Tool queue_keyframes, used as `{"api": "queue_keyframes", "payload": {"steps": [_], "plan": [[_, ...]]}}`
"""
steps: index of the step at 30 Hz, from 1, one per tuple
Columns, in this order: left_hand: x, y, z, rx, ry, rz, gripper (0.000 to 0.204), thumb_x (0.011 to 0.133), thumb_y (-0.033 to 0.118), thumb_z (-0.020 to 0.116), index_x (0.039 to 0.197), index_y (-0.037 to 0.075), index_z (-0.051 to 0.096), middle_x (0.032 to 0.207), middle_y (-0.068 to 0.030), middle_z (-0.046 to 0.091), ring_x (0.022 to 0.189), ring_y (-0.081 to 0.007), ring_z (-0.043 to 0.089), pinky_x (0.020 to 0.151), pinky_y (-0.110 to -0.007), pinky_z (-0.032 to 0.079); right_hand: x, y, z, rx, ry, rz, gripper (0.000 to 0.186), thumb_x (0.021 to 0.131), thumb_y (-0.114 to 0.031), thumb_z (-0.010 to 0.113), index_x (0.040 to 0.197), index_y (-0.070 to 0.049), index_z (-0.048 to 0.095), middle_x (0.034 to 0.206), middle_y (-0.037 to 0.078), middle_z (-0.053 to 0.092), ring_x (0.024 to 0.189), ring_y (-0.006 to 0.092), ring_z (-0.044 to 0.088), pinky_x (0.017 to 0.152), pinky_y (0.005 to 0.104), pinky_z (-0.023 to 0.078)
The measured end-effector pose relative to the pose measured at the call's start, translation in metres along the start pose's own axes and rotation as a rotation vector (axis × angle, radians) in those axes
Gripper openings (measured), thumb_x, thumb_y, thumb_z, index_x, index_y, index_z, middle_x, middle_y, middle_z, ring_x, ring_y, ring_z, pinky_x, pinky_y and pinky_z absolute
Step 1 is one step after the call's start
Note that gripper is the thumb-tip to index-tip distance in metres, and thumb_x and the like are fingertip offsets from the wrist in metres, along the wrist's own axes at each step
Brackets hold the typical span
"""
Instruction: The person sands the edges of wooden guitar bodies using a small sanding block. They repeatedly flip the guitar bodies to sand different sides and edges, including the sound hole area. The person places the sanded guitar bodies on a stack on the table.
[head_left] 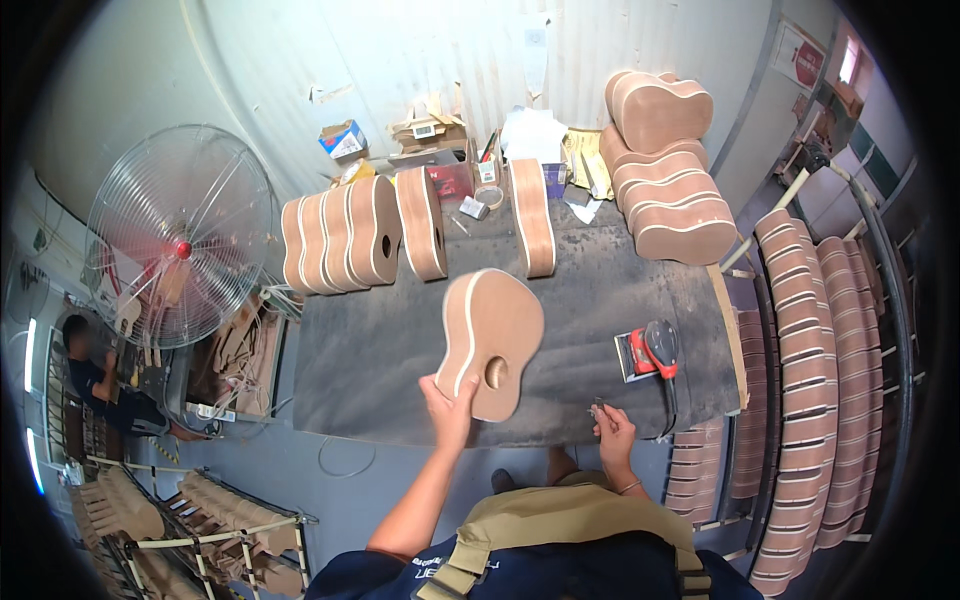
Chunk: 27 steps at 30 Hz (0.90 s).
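Note:
My left hand (452, 408) grips a small wooden guitar body (505, 325) by its lower left side, thumb near the round sound hole. The body is tilted over the dark worktable (370, 390), its pale edge binding curving along the side. At the table's front edge, my right hand (615, 430) is closed in a pinch. A small greyish thing (597, 405) shows at its fingertips, too small to name. Beyond that hand, a red and black electric sander (650, 350) rests on the table, its cord running toward the front edge.
Guitar bodies stand in a row (340, 235) at the back left; two more stand singly (420, 225) (532, 220). Others are stacked (670, 195) at the back right. Racks of bodies (795, 400) flank the table's right. A large fan (180, 235) and a seated person (100, 385) are left.

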<state>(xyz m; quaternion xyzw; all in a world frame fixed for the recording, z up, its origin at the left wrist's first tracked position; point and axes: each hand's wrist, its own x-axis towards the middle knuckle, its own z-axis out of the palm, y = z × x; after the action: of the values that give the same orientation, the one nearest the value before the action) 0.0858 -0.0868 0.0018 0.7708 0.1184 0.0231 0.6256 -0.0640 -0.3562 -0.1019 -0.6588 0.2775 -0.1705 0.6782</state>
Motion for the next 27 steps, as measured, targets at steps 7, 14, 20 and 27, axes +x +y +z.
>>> {"api": "queue_keyframes", "payload": {"steps": [7,14,20,27], "plan": [[0.099,-0.007,0.087,0.075,0.255,0.231,0.065,0.088,0.027,0.087,0.125,-0.003,0.042,0.119,-0.0222,0.053,0.111,-0.0343,0.058,0.100,-0.046,0.046,0.036,-0.001,-0.014,-0.083,-0.068,0.058,0.019,0.103,-0.008,0.071,0.117,0.000,0.079,0.097,0.001,0.065,0.071,0.0063,0.063,0.062,0.0211,0.052],[0.166,-0.003,0.176,0.229,0.339,0.403,0.074,0.087,0.035,0.087,0.126,-0.010,0.042,0.120,-0.0294,0.049,0.115,-0.0483,0.052,0.101,-0.054,0.042,0.053,0.001,-0.025,-0.239,-0.182,-0.023,0.020,0.102,-0.007,0.071,0.119,0.002,0.078,0.093,0.003,0.064,0.070,0.0076,0.063,0.063,0.0232,0.051],[0.200,0.007,0.212,0.329,0.248,0.466,0.074,0.093,0.035,0.083,0.131,-0.012,0.041,0.123,-0.0304,0.047,0.119,-0.0499,0.050,0.103,-0.056,0.040,0.067,-0.013,-0.023,-0.322,-0.229,-0.062,0.017,0.097,-0.009,0.076,0.110,0.001,0.079,0.085,0.008,0.067,0.068,0.0148,0.069,0.063,0.0279,0.053],[0.208,0.000,0.206,0.283,0.181,0.461,0.067,0.099,0.031,0.075,0.141,-0.009,0.041,0.133,-0.0300,0.044,0.127,-0.0478,0.046,0.111,-0.054,0.037,0.085,-0.016,-0.014,-0.340,-0.342,-0.105,0.017,0.096,-0.013,0.077,0.108,-0.001,0.080,0.081,0.008,0.065,0.067,0.0182,0.066,0.063,0.0318,0.051]]}}
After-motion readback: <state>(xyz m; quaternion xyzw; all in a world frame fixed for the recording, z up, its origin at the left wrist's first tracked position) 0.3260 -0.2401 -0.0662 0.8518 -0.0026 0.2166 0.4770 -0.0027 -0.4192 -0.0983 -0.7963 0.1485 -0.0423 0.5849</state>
